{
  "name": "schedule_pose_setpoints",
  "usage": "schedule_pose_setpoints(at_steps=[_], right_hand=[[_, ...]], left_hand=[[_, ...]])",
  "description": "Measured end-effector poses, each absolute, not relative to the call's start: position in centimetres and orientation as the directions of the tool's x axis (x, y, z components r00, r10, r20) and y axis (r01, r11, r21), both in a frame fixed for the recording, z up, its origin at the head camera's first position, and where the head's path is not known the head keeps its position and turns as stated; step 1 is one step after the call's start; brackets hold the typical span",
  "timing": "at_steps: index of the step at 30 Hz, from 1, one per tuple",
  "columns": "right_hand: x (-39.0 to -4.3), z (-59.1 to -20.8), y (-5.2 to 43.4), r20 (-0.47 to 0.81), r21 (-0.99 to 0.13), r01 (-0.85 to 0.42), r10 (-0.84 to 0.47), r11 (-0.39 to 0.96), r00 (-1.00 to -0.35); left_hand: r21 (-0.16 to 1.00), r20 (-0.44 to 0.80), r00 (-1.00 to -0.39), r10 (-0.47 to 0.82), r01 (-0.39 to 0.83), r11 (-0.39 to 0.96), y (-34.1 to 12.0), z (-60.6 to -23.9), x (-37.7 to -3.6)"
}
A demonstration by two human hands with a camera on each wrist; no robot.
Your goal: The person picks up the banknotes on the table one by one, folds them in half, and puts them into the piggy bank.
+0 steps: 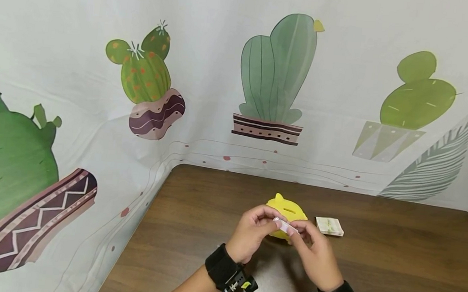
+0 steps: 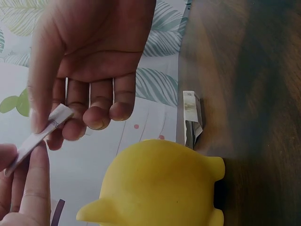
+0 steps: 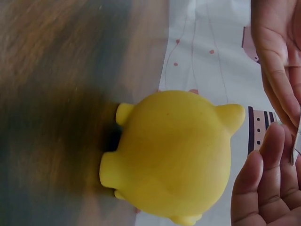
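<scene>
A pale, folded paper note (image 1: pixel 286 226) with small print is held up between both hands, just above and in front of a yellow piggy bank (image 1: pixel 293 206). My left hand (image 1: pixel 249 232) pinches one end between thumb and fingers. The other end is pinched by my right hand (image 1: pixel 319 256), whose remaining fingers curve loosely in the left wrist view. On top of the piggy bank a slot is visible in the head view; the hands cover part of its front. In the right wrist view the piggy bank (image 3: pixel 178 150) stands on its feet, apart from both hands.
A folded stack of whitish-green paper (image 1: pixel 329 226) lies on the brown wooden table (image 1: pixel 195 216), right of the piggy bank. Behind the table hangs a white cloth (image 1: pixel 212 6) printed with cacti. Black straps with small cameras sit on both wrists.
</scene>
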State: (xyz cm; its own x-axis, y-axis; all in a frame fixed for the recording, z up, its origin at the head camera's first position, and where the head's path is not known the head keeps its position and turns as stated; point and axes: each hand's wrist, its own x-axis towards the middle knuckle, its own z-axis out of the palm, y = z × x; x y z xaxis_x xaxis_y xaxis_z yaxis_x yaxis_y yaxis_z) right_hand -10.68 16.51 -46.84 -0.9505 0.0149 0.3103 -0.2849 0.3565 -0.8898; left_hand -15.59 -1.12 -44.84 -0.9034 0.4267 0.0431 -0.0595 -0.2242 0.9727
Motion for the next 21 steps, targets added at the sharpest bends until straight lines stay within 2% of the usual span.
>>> schedule_pose_setpoints(at_steps=[8,21], right_hand=[[-10.8,-46.8,17.2,0.250,-0.942,-0.251,-0.034,0.224,-0.968],[-10.9,-46.4,17.9,0.245,-0.953,-0.229,0.058,0.197,-0.968]], left_hand=[[0.972,0.043,-0.923,0.382,-0.049,-0.229,-0.9,-45.1,-15.7],[0.966,-0.019,-0.911,0.412,-0.123,-0.228,-0.4,-45.4,-15.8]])
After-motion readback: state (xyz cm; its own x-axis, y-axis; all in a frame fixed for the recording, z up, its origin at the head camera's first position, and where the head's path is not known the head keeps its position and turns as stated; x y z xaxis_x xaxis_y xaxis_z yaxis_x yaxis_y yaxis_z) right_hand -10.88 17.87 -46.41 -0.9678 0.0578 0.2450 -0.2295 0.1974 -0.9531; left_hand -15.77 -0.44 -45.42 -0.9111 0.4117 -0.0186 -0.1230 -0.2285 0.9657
